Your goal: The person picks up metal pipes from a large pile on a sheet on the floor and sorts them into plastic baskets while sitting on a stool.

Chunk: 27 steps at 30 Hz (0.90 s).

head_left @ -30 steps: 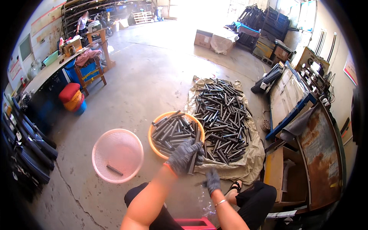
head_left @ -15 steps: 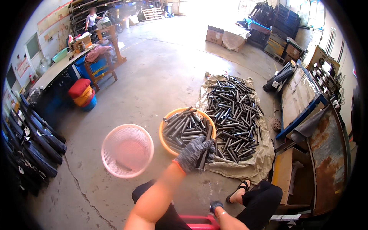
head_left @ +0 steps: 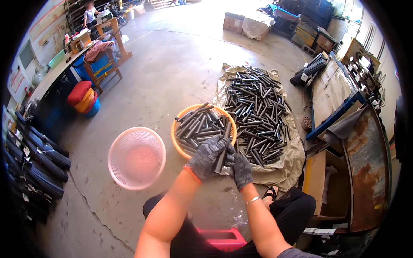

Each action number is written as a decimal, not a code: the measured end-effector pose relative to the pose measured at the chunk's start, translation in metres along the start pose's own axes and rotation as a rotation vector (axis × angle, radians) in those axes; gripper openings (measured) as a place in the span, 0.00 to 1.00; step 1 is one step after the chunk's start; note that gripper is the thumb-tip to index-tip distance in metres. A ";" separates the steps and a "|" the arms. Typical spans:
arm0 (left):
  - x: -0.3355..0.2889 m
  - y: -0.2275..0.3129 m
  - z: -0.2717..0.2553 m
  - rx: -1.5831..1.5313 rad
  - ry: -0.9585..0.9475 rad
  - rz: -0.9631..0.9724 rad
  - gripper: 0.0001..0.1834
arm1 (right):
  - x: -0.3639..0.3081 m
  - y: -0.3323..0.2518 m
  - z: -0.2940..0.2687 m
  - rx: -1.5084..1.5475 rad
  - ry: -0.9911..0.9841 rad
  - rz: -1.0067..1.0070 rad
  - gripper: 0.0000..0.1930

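Observation:
My left hand [head_left: 207, 155], in a grey knit glove with an orange cuff, is closed around a black tube [head_left: 220, 162] held at a slant. My right hand [head_left: 240, 167], also gloved in grey, is beside it with its fingers curled against the tube. Just beyond my hands is an orange basket [head_left: 174, 136], heaped with similar dark tubes [head_left: 200, 124]. To its left stands a pink perforated basket [head_left: 112, 161]. A large pile of loose black tubes [head_left: 258, 112] is spread over a tan sheet [head_left: 297, 161] on the right.
A pink stool [head_left: 221, 237] is between my legs. An open cardboard box [head_left: 316, 185] and a rusty metal panel [head_left: 368, 167] stand at right. Bundles of black tubing [head_left: 41, 163] line the left. A person [head_left: 89, 15] is at the far left, behind a long workbench [head_left: 56, 73].
My right hand has come up from low near my legs to the tube in my left hand. The scene has shifted slightly up and left in view.

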<state>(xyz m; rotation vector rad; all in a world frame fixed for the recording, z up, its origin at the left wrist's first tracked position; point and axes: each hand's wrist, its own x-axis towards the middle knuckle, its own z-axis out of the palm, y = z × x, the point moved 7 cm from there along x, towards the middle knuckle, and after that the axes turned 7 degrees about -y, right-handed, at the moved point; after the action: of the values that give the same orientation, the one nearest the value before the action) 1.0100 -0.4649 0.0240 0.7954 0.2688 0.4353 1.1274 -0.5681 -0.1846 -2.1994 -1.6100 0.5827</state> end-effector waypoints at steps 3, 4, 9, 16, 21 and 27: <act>-0.004 0.007 -0.011 -0.056 0.037 0.066 0.10 | -0.114 0.100 0.129 -0.169 -0.241 0.232 0.17; 0.000 0.009 -0.007 -0.090 0.013 0.089 0.13 | -0.168 0.148 0.164 -0.128 -0.196 0.320 0.17; -0.001 0.012 -0.008 -0.011 0.066 0.078 0.12 | -0.074 0.107 0.122 -0.138 -0.541 0.339 0.20; 0.011 -0.006 -0.012 -0.097 -0.041 0.064 0.12 | 0.045 -0.105 -0.125 1.148 0.084 -0.136 0.19; 0.001 0.001 -0.023 0.006 0.070 0.060 0.09 | 0.010 -0.058 -0.018 -0.130 0.067 -0.138 0.08; 0.005 0.021 -0.008 0.397 -0.043 0.343 0.09 | -0.189 0.146 0.203 -0.004 -0.670 0.425 0.28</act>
<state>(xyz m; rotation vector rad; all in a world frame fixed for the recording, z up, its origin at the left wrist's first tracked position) 1.0055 -0.4447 0.0338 1.2469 0.1796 0.6979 1.0893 -0.7837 -0.4094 -2.5190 -1.3845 1.5715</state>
